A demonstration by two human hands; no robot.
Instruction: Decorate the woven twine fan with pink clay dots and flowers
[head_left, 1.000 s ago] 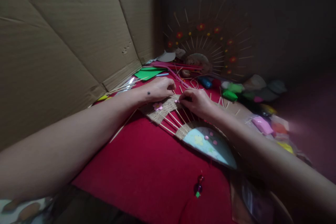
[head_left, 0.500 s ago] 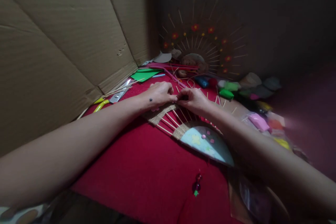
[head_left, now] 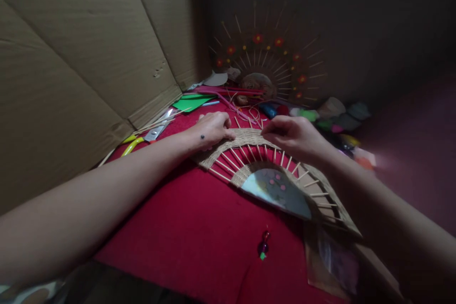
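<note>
Yellow-handled scissors [head_left: 132, 145] lie at the left, beside the cardboard [head_left: 78, 57]. Next to the right, the left hand [head_left: 213, 128] rests on the left part of the fan's woven band [head_left: 247, 138], its fingers curled; whether they pinch anything cannot be told. The work in hand looks like steadying and handling this outer band, which seems to call for light, even pressure and close fingertip control. The fan [head_left: 281, 199] lies on the red cloth [head_left: 171, 232], below and between the forearms. Its long axis runs along the straight edge, slanting from far left to near right; that edge faces the person, and the arch and thin sticks [head_left: 237, 156] point away. At the right, the right hand [head_left: 299, 135] has thumb and forefinger close together at the band's outer edge; whether they clasp anything cannot be told.
</note>
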